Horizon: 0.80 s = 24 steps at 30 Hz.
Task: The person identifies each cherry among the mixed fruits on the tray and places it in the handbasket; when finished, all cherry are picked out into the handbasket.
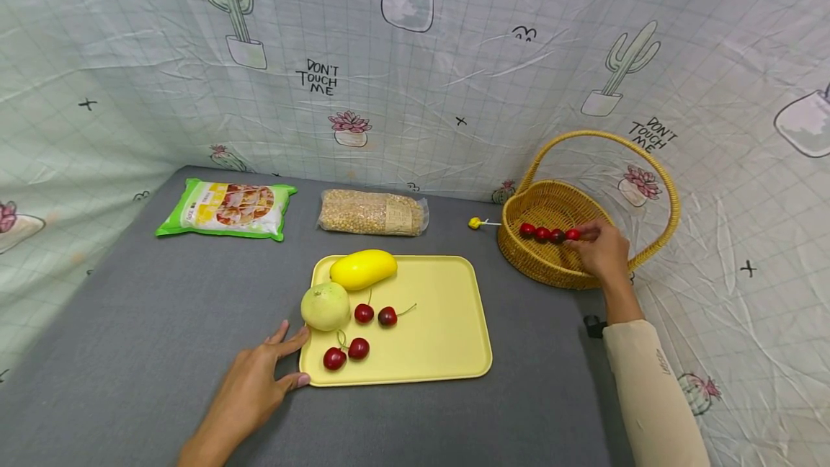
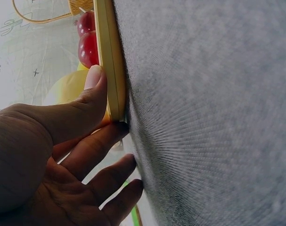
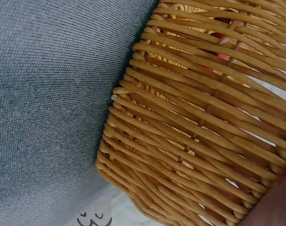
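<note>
My right hand (image 1: pixel 603 249) pinches one end of a skewer of glossy red balls (image 1: pixel 550 234), like candied hawthorns, inside the wicker basket (image 1: pixel 519 254). In the right wrist view the woven wall (image 3: pixel 194 108) hides most of that hand. At the left, my left hand (image 1: pixel 256 377) touches the near-left edge of a yellow tray (image 1: pixel 434 373) with thumb and index finger; the other fingers spread outward in the left wrist view. On the tray lie a yellow mango (image 1: pixel 364 269), a round pale-green fruit (image 1: pixel 326 306) and several dark red cherries (image 1: pixel 359 348) with stems.
Behind the tray lie a green-and-white food packet (image 1: pixel 236 209) and a clear bag of beige beans or grains (image 1: pixel 372 212). A small yellow item on a white stick (image 1: pixel 476 223) lies beside the basket. The basket's tall handle (image 1: pixel 606 134) arches near the patterned curtain (image 1: pixel 415 92).
</note>
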Each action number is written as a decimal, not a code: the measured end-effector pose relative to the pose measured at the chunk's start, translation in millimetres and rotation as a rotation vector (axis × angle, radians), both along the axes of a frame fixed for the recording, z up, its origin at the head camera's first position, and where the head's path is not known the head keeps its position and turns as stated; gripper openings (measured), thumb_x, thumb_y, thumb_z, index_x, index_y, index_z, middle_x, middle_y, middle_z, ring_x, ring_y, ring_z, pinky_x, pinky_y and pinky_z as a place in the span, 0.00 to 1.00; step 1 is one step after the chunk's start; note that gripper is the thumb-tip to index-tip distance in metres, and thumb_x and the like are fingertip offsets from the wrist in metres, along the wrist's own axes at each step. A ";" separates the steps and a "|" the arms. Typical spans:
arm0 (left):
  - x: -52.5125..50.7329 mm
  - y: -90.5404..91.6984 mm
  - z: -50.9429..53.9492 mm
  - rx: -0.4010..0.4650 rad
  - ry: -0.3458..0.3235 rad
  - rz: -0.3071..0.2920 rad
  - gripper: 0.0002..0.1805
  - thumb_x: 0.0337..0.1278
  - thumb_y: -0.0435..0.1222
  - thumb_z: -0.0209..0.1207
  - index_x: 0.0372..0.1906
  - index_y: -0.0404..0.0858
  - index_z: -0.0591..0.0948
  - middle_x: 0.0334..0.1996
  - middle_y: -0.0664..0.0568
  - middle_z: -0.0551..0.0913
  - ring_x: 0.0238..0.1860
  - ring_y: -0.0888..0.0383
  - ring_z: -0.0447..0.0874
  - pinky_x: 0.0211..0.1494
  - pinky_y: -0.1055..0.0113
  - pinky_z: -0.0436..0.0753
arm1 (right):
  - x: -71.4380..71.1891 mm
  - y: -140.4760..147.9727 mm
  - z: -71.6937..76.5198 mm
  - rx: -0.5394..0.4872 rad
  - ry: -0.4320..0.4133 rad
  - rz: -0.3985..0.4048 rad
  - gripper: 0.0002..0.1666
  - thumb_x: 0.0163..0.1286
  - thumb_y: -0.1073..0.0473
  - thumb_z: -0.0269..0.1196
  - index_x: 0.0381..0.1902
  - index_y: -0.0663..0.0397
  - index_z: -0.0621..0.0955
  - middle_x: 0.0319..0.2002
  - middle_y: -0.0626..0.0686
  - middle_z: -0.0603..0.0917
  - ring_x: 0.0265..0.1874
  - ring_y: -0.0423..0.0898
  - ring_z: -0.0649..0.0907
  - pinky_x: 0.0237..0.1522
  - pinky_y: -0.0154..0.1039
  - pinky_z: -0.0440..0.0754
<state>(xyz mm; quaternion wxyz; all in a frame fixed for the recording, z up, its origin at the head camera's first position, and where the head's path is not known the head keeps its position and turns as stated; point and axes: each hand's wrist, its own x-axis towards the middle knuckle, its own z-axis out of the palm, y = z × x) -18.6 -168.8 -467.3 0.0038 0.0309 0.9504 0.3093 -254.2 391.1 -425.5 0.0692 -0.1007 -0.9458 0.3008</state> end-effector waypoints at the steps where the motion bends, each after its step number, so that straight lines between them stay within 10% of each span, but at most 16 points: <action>1: 0.1 0.1 0.2 -0.001 -0.003 0.000 0.39 0.46 0.38 0.81 0.69 0.41 0.83 0.70 0.30 0.77 0.69 0.29 0.78 0.64 0.34 0.81 | 0.2 0.0 -0.3 0.000 -0.012 0.003 0.21 0.71 0.56 0.73 0.56 0.63 0.83 0.53 0.69 0.88 0.55 0.66 0.80 0.58 0.60 0.76; 24: -0.2 0.9 1.7 -0.003 -0.021 0.008 0.40 0.46 0.38 0.81 0.70 0.42 0.83 0.71 0.32 0.77 0.70 0.30 0.78 0.64 0.35 0.81 | -5.3 -0.6 -4.7 0.182 -0.101 0.046 0.23 0.66 0.54 0.77 0.48 0.67 0.84 0.45 0.67 0.91 0.48 0.68 0.86 0.48 0.60 0.81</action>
